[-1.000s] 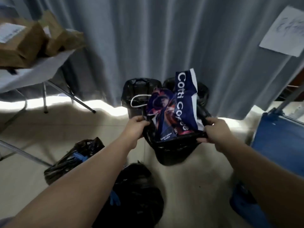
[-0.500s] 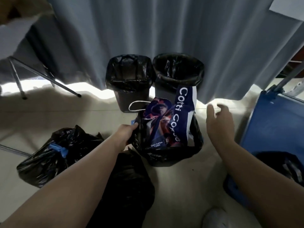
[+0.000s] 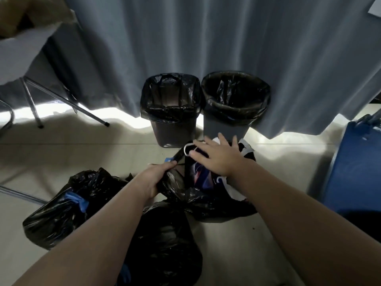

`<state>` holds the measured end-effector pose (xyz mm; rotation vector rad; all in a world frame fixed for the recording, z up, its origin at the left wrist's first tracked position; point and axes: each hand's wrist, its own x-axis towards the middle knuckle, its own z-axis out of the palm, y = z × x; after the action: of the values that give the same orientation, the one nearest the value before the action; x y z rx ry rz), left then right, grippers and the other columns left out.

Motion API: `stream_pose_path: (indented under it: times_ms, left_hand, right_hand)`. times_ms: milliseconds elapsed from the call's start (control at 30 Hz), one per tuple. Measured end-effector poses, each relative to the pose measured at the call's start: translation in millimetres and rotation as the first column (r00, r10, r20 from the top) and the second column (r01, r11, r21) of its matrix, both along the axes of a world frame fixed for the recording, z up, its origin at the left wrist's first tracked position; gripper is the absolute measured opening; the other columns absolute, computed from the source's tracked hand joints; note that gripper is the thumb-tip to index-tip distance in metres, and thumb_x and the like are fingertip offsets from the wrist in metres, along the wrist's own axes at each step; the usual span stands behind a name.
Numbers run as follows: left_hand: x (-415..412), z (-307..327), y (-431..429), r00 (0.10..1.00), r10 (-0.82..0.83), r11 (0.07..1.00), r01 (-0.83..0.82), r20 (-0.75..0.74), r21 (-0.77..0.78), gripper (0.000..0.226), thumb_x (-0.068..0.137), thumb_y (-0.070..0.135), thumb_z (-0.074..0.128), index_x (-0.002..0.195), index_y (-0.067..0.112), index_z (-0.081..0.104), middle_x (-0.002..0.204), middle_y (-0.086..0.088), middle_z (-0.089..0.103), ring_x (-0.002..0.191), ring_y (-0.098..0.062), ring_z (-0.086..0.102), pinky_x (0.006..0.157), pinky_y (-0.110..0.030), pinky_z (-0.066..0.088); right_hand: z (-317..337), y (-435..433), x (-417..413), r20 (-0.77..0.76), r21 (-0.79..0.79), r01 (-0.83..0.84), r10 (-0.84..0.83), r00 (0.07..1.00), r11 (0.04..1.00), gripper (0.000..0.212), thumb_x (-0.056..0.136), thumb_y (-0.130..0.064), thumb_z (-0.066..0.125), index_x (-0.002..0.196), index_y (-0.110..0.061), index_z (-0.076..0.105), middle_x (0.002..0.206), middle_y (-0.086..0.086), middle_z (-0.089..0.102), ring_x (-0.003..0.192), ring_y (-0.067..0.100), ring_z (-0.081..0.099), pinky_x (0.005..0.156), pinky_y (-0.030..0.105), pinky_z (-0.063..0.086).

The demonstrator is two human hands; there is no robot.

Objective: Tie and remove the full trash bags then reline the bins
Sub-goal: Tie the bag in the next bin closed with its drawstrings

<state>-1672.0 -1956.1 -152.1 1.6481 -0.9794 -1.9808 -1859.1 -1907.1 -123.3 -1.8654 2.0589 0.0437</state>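
On the floor [image 3: 82, 153], just in front of two lined bins [image 3: 175, 131], sits an open black bag [image 3: 185, 193] with a blue and white paper bag [image 3: 200, 174] stuffed in it. The left hand [image 3: 156, 176] grips the bag's rim on its left side, fingers curled round the plastic. The right hand [image 3: 218, 159] lies flat on the paper bag, fingers spread and straight, beside its white loop handle [image 3: 188, 149]. A tied bag [image 3: 68, 205] lies to the left, and another dark bag [image 3: 165, 240] lies nearest the camera. A grey curtain [image 3: 206, 38] hangs behind the bins.
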Motion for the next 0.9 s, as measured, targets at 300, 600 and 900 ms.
stream_pose_path:
  times_ms: [300, 600, 900]
  left_hand:
    - [-26, 28, -14, 0.982, 0.170, 0.935, -0.188, -0.086, -0.302, 0.017, 0.093, 0.009, 0.053, 0.079, 0.014, 0.062, 0.072, -0.003, 0.064, 0.063, -0.014, 0.059, 0.048, -0.015, 0.049]
    - [-53, 111, -28, 0.765, -0.037, 0.202, 0.636, 0.643, -0.745, 0.014, 0.091, 0.025, 0.056, 0.086, 0.015, 0.048, 0.074, 0.000, 0.052, 0.071, -0.019, 0.050, 0.064, -0.029, 0.038]
    - [-26, 106, -23, 0.985, -0.155, 0.762, 0.072, -0.073, -0.644, 0.023, 0.095, 0.019, 0.052, 0.073, 0.019, 0.044, 0.066, 0.001, 0.056, 0.060, -0.014, 0.052, 0.070, -0.031, 0.042]
  right_hand:
    - [-22, 26, 3, -0.097, 0.052, -0.126, 0.131, 0.987, 0.991, 0.045, 0.099, -0.047, 0.026, 0.138, -0.033, 0.043, 0.156, -0.010, 0.020, 0.145, 0.033, 0.008, 0.114, 0.054, 0.015]
    - [-1, 63, -19, 0.323, -0.594, 0.238, -0.044, 0.945, 0.769, 0.059, 0.080, -0.038, 0.057, 0.132, -0.012, 0.046, 0.149, 0.013, 0.031, 0.132, 0.016, 0.032, 0.108, 0.024, 0.025]
    - [-24, 72, -5, 0.498, -0.313, 0.351, -0.161, 0.852, 0.883, 0.024, 0.091, -0.007, 0.049, 0.111, -0.010, 0.063, 0.149, 0.005, 0.035, 0.136, 0.020, 0.034, 0.096, 0.014, 0.024]
